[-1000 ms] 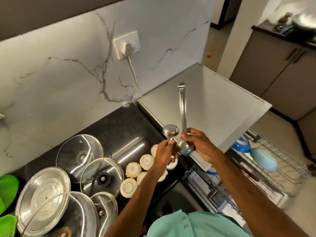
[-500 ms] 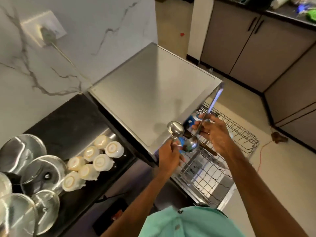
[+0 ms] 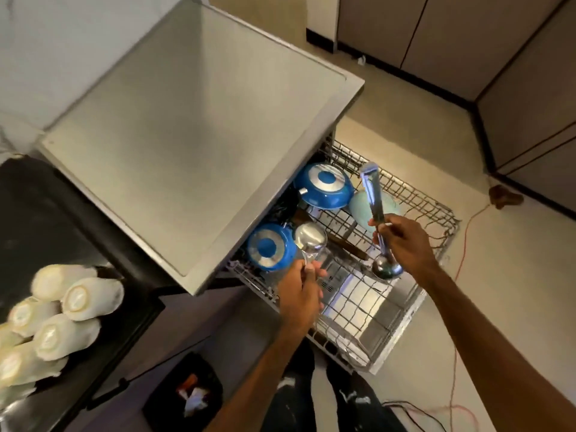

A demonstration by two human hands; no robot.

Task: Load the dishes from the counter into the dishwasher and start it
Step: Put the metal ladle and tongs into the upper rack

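My right hand (image 3: pixel 405 241) grips a long steel ladle (image 3: pixel 375 207) by its handle, bowl down, over the pulled-out wire rack (image 3: pixel 433 213) of the dishwasher. My left hand (image 3: pixel 300 291) holds a second, shorter steel ladle (image 3: pixel 310 236) with its bowl up, just above the rack's near left side. In the rack lie two blue pans (image 3: pixel 324 185) (image 3: pixel 271 246), upside down, and a pale green bowl (image 3: pixel 361 204). The dishwasher's grey top (image 3: pixel 193 126) stands over the rack's back part and hides it.
Several white cups (image 3: pixel 78 297) lie upside down on the black counter (image 3: pixel 46 219) at the left. A dark bin (image 3: pixel 184 391) sits on the floor under the counter. Orange and black cables (image 3: pixel 455 307) run across the floor at the right. Grey cabinets (image 3: pixel 467 42) line the far side.
My view has swung right and down from the counter to the open rack. Both hands have carried the two ladles from above the counter to over the rack and moved apart.
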